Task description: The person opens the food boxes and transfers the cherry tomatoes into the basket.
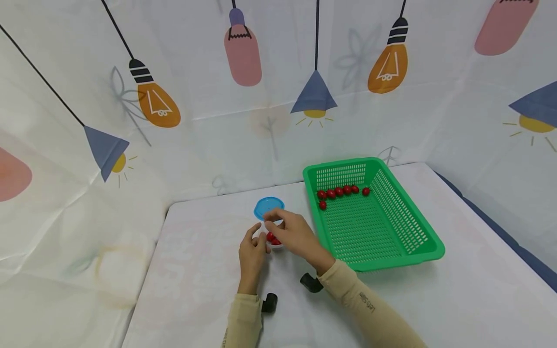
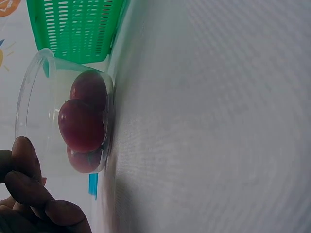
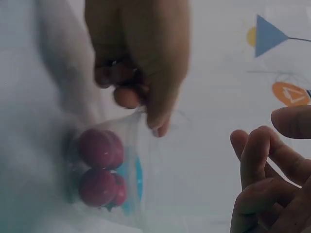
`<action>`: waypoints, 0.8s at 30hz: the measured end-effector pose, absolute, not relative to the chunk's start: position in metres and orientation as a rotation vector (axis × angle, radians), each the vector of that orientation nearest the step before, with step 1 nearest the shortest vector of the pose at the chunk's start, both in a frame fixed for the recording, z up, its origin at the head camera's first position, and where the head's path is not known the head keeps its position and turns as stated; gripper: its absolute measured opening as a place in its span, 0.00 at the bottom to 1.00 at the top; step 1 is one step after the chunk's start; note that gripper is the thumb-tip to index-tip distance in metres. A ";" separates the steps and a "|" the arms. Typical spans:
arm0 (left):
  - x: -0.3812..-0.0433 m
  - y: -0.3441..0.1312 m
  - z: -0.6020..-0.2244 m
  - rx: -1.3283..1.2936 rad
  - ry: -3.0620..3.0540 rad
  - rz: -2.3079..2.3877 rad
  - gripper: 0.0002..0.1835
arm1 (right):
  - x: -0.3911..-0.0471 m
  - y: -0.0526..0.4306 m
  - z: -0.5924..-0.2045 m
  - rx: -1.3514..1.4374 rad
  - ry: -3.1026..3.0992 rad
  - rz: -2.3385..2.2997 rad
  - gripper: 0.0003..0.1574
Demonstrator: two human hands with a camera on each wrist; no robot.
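Note:
A clear plastic cup (image 2: 48, 121) with several red cherry tomatoes (image 2: 82, 126) inside stands on the white table. My left hand (image 1: 252, 258) is at its near left side and pinches the rim between thumb and finger, as the right wrist view shows. Over the cup hovers my right hand (image 1: 293, 235), fingers bent loosely and apart from the rim, with nothing visible between them. In the right wrist view the right hand (image 3: 272, 184) is to the side of the cup's opening. From the head view, both hands partly cover the cup.
A round blue lid (image 1: 266, 207) lies just behind the cup. To the right stands a green slotted basket (image 1: 370, 261) with several cherry tomatoes (image 1: 339, 192) lined up along its far left end. A printed cloth (image 1: 278, 140) hangs behind the table.

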State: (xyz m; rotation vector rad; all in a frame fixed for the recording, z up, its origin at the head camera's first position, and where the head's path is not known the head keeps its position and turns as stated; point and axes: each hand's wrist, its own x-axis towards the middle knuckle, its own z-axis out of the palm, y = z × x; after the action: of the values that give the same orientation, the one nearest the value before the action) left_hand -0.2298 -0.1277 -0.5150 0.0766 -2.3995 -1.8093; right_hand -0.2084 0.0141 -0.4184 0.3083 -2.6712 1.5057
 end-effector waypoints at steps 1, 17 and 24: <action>-0.230 -0.128 -0.515 0.073 -2.400 -1.806 0.20 | -0.209 0.013 -0.421 0.287 -2.705 1.447 0.15; -0.230 -0.128 -0.517 0.080 -2.395 -1.799 0.20 | -0.222 -0.001 -0.451 0.166 -3.027 0.782 0.12; -0.230 -0.130 -0.518 0.090 -2.405 -1.791 0.19 | -0.224 -0.004 -0.458 0.146 -3.054 0.817 0.08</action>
State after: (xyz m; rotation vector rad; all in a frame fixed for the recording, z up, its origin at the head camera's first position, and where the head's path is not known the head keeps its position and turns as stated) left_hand -0.2298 -0.1303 -0.5181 0.0899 -2.4052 -1.7908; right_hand -0.2240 -0.0042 -0.4585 0.1463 -3.0540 0.8171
